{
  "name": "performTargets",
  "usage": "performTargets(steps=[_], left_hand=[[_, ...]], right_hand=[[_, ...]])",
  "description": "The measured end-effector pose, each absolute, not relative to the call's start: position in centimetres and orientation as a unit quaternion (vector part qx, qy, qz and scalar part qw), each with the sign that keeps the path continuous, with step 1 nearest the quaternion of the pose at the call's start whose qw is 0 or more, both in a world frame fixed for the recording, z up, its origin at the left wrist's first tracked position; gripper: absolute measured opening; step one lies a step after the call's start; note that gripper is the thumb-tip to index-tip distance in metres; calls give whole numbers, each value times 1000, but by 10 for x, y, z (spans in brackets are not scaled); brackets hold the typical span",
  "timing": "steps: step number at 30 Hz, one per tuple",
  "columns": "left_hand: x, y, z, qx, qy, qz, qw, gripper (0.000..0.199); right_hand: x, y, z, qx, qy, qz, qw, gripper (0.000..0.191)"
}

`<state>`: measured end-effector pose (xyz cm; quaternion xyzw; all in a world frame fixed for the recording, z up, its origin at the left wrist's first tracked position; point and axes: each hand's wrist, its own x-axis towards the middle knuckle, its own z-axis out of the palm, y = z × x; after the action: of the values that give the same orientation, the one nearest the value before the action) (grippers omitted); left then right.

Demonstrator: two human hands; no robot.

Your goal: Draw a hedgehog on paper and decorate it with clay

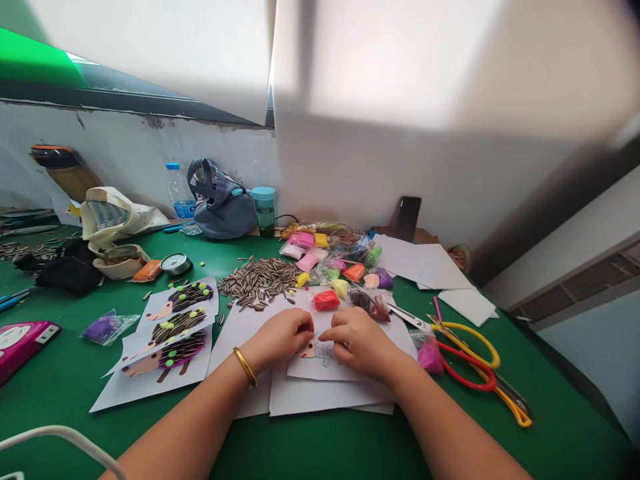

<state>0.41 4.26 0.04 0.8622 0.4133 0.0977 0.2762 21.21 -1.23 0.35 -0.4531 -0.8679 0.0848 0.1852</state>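
Observation:
A sheet of paper [320,371] with an outlined animal drawing [326,351] lies in front of me on a stack of white sheets. The drawing's face is covered in peach clay [309,349], with small dark and red bits on it. My left hand [286,339] is at the face end, its fingers curled together; anything pinched there is hidden. Over the drawing's right part rests my right hand [361,341], index finger stretched leftward and thumb apart, with nothing visible between them. Just beyond the hands sits a red clay packet [326,300].
Sunflower seeds [260,280] are piled behind my left hand, with colourful clay packets [354,272] beside them. Finished hedgehog pictures [183,353] overlap at left. Scissors [470,333] with yellow and red handles lie right. A bag [225,210] and a cup [265,210] stand against the wall.

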Motion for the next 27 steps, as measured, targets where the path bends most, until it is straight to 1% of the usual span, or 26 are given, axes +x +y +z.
performTargets(steps=[7,10,14,17,19,21,24,27], left_hand=[[5,41,-2,863,420,96,265,10],[4,42,-2,854,425,103,282,10],[3,46,0,826,440,154,317,18],[1,50,0,806,454,199,323,16],[-1,52,-1,809,464,204,298,12],[-3,54,-3,828,465,189,251,11],[-5,53,-6,855,455,151,196,16],[-4,51,-6,857,465,124,183,21]], right_hand=[[217,-8,3,-492,-846,75,191,31],[220,-6,2,-514,-834,69,189,30],[228,-2,4,-566,-802,58,181,30],[234,0,7,-596,-782,61,170,30],[239,1,9,-612,-775,64,147,29],[242,1,10,-624,-771,61,113,24],[246,1,12,-633,-768,54,75,17],[245,1,11,-638,-767,53,56,12]])
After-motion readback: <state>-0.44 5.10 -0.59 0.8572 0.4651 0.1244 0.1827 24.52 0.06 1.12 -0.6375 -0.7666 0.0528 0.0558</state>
